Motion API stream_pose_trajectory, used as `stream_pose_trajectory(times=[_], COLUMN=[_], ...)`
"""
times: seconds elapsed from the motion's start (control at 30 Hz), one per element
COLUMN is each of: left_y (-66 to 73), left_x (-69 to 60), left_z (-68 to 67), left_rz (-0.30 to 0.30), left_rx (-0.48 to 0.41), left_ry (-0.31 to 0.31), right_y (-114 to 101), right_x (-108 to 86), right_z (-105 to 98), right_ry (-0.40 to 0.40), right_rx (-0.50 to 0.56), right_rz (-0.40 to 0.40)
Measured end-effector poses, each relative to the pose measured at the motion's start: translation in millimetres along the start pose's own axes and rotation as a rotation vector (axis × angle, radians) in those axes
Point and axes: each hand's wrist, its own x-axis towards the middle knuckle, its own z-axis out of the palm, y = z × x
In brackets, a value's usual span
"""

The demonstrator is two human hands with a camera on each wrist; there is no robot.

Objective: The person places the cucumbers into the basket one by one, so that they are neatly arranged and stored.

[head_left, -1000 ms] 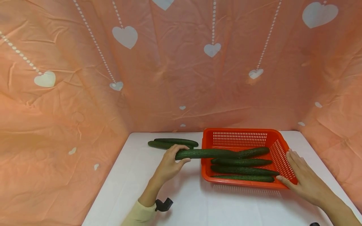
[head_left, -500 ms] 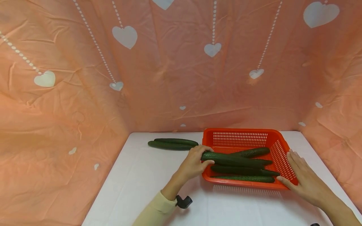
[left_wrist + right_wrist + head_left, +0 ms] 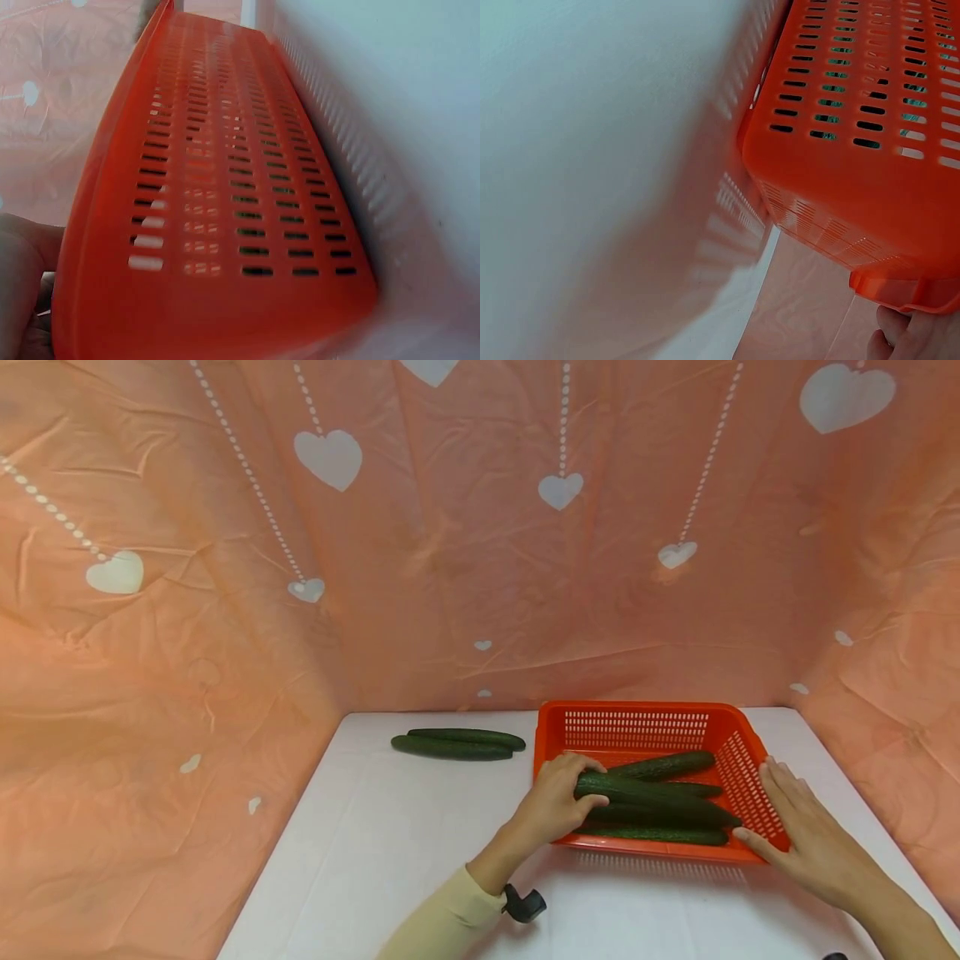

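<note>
In the head view, my left hand grips the left end of a dark green cucumber, inside a red plastic basket. The cucumber lies low over several others, partly covering them; one angled cucumber shows behind it and another along the front wall. My right hand rests against the basket's right rim, its fingers straight and its thumb over the front corner. From the left wrist, the slotted basket wall hides most of that hand. In the right wrist view, fingertips show under the rim.
Two more cucumbers lie side by side on the white table, left of the basket. A pink sheet with white hearts hangs around the back and sides of the table. A black device is strapped at the left wrist.
My left hand has moved right with the cucumber, from beside the basket to inside it, and the cucumber has come down onto the others. My right hand has stayed on the rim.
</note>
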Motion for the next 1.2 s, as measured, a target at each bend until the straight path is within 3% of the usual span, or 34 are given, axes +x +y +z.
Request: stream_pose_trajectory(times=[0.4, 0.47, 0.63, 0.7, 1.0, 1.2], left_y=[9.3, 10.0, 2.4, -5.3, -62.6, -101.6], left_x=[3.8, 3.6, 1.3, 0.4, -13.5, -32.1], left_z=[14.2, 13.1, 0.2, -10.4, -58.3, -78.5], left_rz=[-0.037, -0.053, -0.074, -0.062, -0.037, -0.106], left_rx=[-0.007, -0.010, -0.131, -0.182, -0.205, -0.178], left_ry=[-0.027, -0.048, -0.095, -0.073, 0.147, 0.193], right_y=[0, 0, 0, 0, -1, 0], right_x=[1.2, 0.8, 0.6, 0.5, 0.8, 2.0], right_z=[1, 1, 3, 4, 2, 0], right_ry=[0.004, 0.010, 0.016, 0.014, 0.017, 0.023], right_rx=[0.008, 0.009, 0.014, 0.014, 0.014, 0.012], right_rz=[-0.007, -0.011, -0.012, -0.010, -0.016, -0.024])
